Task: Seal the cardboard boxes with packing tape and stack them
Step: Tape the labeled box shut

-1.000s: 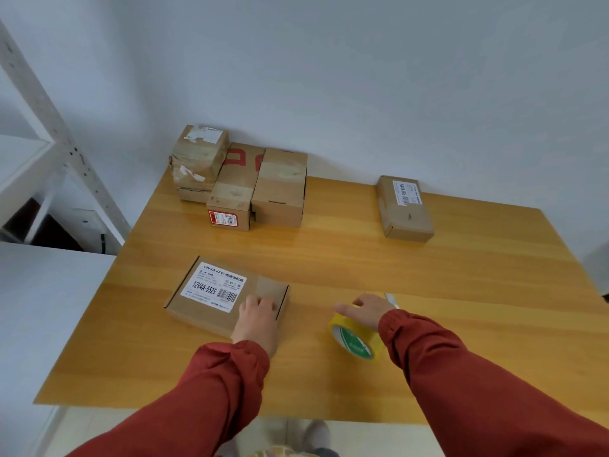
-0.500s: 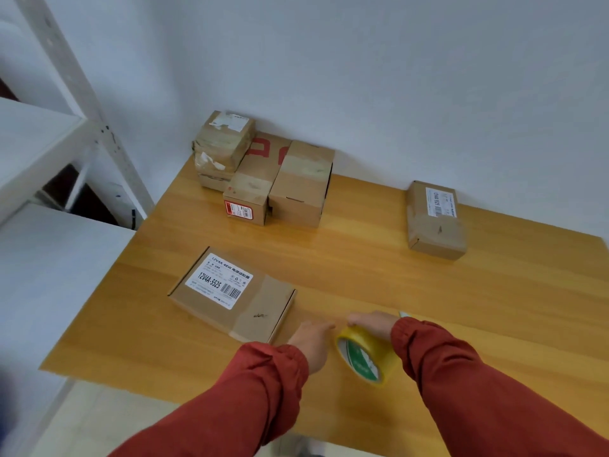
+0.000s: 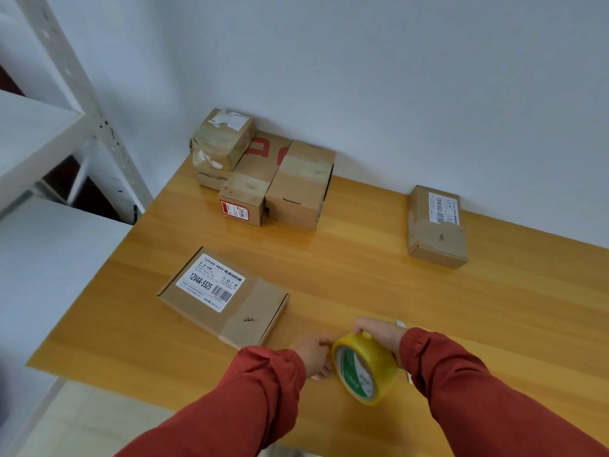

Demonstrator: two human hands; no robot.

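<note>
Right hand (image 3: 379,333) fingers grasping yellow tape roll (image 3: 365,367) near tabletop (image 3: 362,258) front edge, left hand (image 3: 313,354) fingers pinching its rim

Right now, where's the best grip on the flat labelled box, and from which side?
Probably from above: span the flat labelled box across its two long edges. It lies flat and low, with bare table along both; the left hand, nearest, is at the tape roll.

R hand (image 3: 379,333) grips yellow tape roll (image 3: 365,367) from above. L hand (image 3: 314,356) at roll's left rim, hold unclear. Flat box (image 3: 224,296) w/ label lies just left on table (image 3: 362,265). Box cluster (image 3: 263,179) at wall; lone box (image 3: 436,225) back right.
</note>
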